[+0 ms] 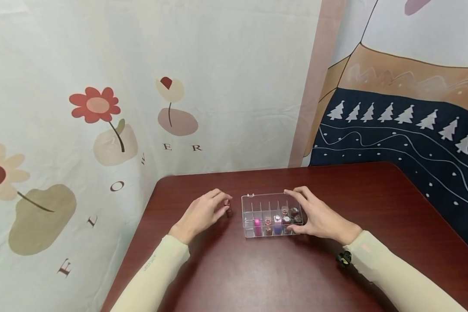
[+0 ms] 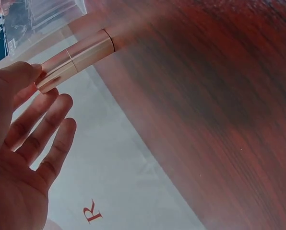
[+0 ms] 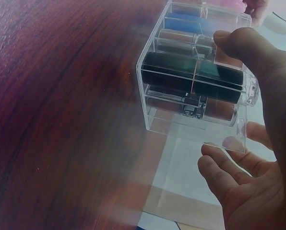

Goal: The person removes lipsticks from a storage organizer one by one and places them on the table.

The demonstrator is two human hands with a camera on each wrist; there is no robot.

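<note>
My left hand [image 1: 204, 212] pinches a rose-gold lipstick tube [image 2: 76, 60] by its top end between thumb and forefinger, the other fingers loosely spread. The tube stands roughly upright, just left of a clear plastic organizer box [image 1: 247, 232]; whether it touches the table I cannot tell. With my right hand [image 1: 316, 216] I hold the box's right end, thumb at the front and fingers at the back. Inside its compartments are a pink tube [image 1: 258, 227], a blue tube [image 1: 277, 227] and several dark or brownish ones, such as the dark green tube [image 3: 191, 74].
The box stands on a reddish-brown wooden table [image 1: 257, 277]. Behind and left of it hangs a pale cloth [image 1: 238, 86] printed with flowers and letters. A dark blue cloth with white trees [image 1: 394, 134] hangs at the right. A small black object [image 1: 343, 259] sits by my right sleeve.
</note>
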